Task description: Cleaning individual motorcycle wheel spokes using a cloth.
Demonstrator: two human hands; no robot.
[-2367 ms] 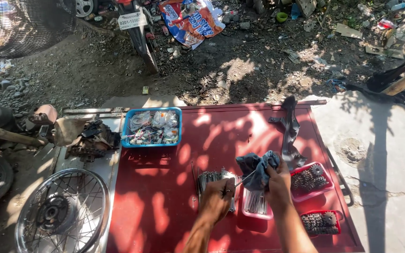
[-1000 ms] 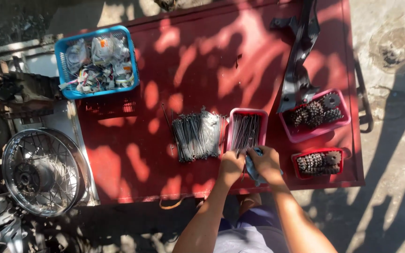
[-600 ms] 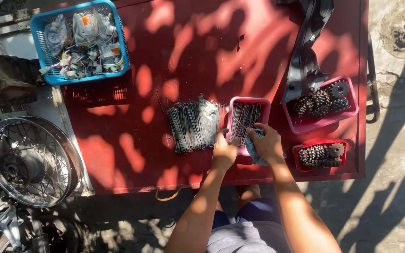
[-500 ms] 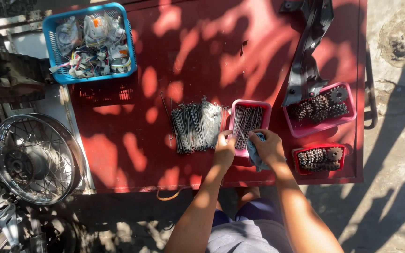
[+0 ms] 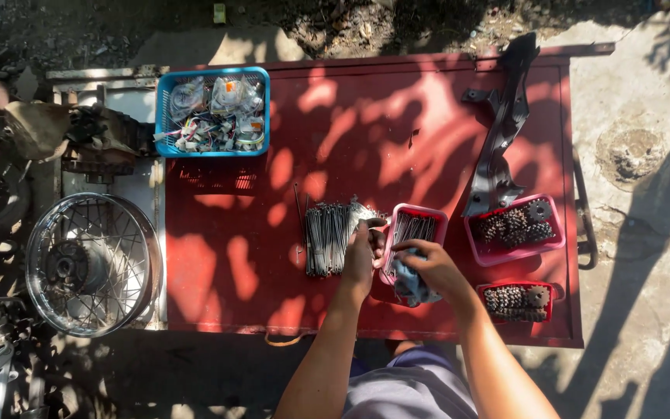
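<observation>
The person's right hand [image 5: 428, 268] is curled shut around a blue-grey rag [image 5: 411, 285], bunched just below the near end of a narrow pink tray [image 5: 437, 221] of thin metal spokes [image 5: 409, 229]. The left hand [image 5: 362, 252] sits beside it at the tray's left edge, fingers bent in a loose grip; it seems to pinch a spoke, though shadow makes it hard to tell. Just left of that hand, a loose bundle of more spokes [image 5: 327, 237] lies flat on the red metal tabletop [image 5: 273, 264]. To the right, two more pink trays [image 5: 513, 229] [image 5: 517, 301] hold dark sprocket-like gears, and a dark metal bracket [image 5: 502, 132] lies above them. A blue basket [image 5: 212, 112] of bagged small parts stands at the far left corner. Off the table's left side, a spoked wheel [image 5: 91, 264] lies flat.
</observation>
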